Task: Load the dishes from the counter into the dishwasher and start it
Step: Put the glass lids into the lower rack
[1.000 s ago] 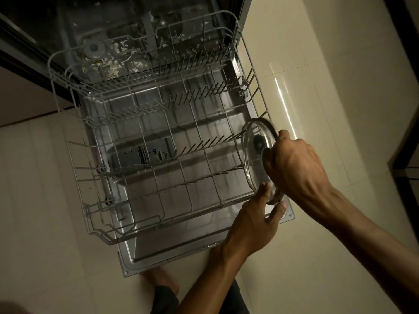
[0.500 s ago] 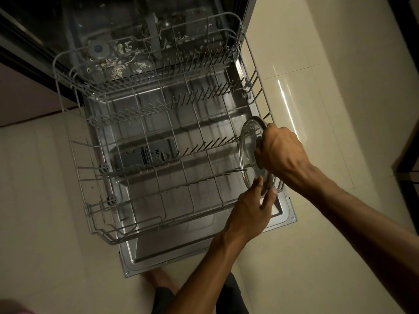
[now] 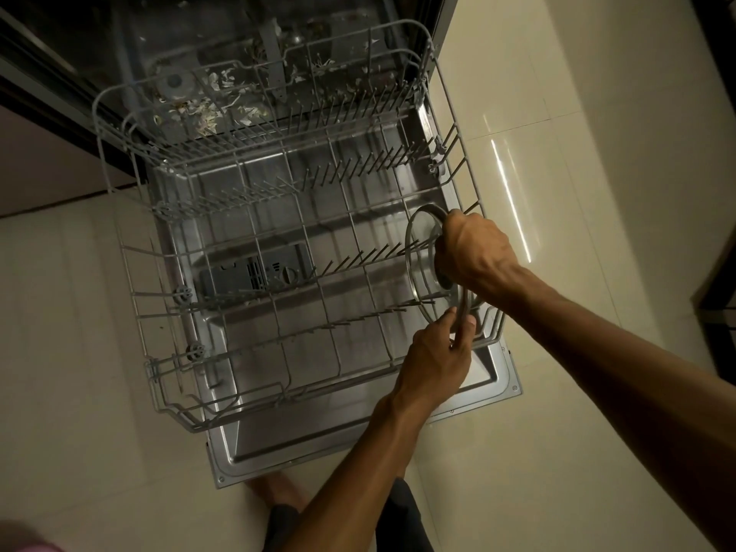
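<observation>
A round glass lid [image 3: 421, 256] with a metal rim stands on edge among the tines at the right end of the grey wire lower rack [image 3: 255, 268]. My right hand [image 3: 474, 253] grips the lid's knob from the right. My left hand [image 3: 436, 354] pinches the lid's lower rim between thumb and fingers. The rack is pulled out over the open dishwasher door [image 3: 358, 424] and holds nothing else.
The dark dishwasher tub [image 3: 247, 73] lies beyond the rack, with pale debris on its floor. A detergent dispenser [image 3: 255, 274] shows through the rack wires. Glossy cream floor tiles [image 3: 557, 412] surround the door. My bare foot [image 3: 278, 492] is just below the door's front edge.
Both hands have lowered the lid to the left, into the rack's right-hand tines. My left hand has gone from touching the rim to pinching it.
</observation>
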Demonstrator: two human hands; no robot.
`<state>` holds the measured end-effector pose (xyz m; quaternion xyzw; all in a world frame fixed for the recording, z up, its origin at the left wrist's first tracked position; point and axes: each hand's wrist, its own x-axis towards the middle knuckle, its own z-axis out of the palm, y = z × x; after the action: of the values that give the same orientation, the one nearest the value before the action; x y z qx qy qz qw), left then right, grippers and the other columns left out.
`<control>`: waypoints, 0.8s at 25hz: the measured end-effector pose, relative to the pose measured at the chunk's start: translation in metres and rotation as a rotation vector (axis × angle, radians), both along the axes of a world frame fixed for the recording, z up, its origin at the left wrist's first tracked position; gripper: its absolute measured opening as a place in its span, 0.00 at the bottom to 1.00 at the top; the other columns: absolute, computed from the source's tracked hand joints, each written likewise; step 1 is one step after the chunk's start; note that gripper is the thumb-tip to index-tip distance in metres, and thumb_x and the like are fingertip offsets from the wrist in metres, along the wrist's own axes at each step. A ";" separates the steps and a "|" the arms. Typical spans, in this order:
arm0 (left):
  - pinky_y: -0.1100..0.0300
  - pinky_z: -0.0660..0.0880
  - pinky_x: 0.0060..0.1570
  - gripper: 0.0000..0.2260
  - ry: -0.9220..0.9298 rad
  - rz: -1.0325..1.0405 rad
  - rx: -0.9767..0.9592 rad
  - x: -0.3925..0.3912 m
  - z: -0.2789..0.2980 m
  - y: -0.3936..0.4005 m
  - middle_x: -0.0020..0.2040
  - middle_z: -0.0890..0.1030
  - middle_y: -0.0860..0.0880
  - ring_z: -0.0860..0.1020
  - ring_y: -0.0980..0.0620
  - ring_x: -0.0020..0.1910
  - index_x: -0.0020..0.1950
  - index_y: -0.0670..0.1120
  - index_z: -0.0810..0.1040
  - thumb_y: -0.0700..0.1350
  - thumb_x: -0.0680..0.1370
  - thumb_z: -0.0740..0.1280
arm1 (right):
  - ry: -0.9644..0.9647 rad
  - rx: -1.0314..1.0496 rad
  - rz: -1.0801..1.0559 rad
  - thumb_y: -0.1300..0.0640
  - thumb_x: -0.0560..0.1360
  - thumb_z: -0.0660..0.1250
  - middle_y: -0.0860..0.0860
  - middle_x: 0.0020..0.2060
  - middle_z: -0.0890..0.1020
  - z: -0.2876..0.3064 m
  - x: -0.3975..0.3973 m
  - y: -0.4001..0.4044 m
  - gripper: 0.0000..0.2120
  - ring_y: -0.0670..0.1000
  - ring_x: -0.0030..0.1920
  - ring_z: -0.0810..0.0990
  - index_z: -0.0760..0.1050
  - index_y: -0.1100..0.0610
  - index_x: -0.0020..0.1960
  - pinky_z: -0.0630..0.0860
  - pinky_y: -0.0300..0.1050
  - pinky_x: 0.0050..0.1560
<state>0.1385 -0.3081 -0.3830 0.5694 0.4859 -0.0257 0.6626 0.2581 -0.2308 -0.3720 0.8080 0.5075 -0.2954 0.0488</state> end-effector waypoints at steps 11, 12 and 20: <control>0.63 0.64 0.66 0.25 0.077 0.007 0.018 -0.020 0.003 0.005 0.76 0.66 0.48 0.66 0.50 0.73 0.78 0.47 0.61 0.56 0.83 0.55 | 0.006 0.168 -0.115 0.50 0.80 0.59 0.54 0.42 0.77 -0.001 -0.011 -0.025 0.18 0.55 0.38 0.78 0.65 0.60 0.64 0.80 0.55 0.40; 0.61 0.64 0.69 0.25 0.081 0.030 0.055 -0.028 0.003 0.005 0.77 0.64 0.48 0.65 0.50 0.74 0.78 0.48 0.60 0.56 0.83 0.56 | 0.004 0.227 -0.146 0.48 0.79 0.60 0.54 0.45 0.78 0.000 -0.017 -0.037 0.20 0.55 0.41 0.78 0.65 0.59 0.65 0.80 0.55 0.43; 0.61 0.52 0.76 0.25 0.149 0.053 0.334 -0.102 0.042 0.037 0.79 0.49 0.54 0.49 0.60 0.76 0.79 0.50 0.50 0.55 0.83 0.50 | 0.062 0.243 -0.212 0.39 0.78 0.57 0.58 0.70 0.70 0.026 -0.061 -0.089 0.31 0.57 0.69 0.70 0.59 0.57 0.74 0.70 0.61 0.67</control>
<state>0.0368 -0.2713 -0.3406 0.6549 0.5460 0.0309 0.5216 0.1971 -0.3197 -0.3459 0.8473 0.4528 -0.2603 -0.0964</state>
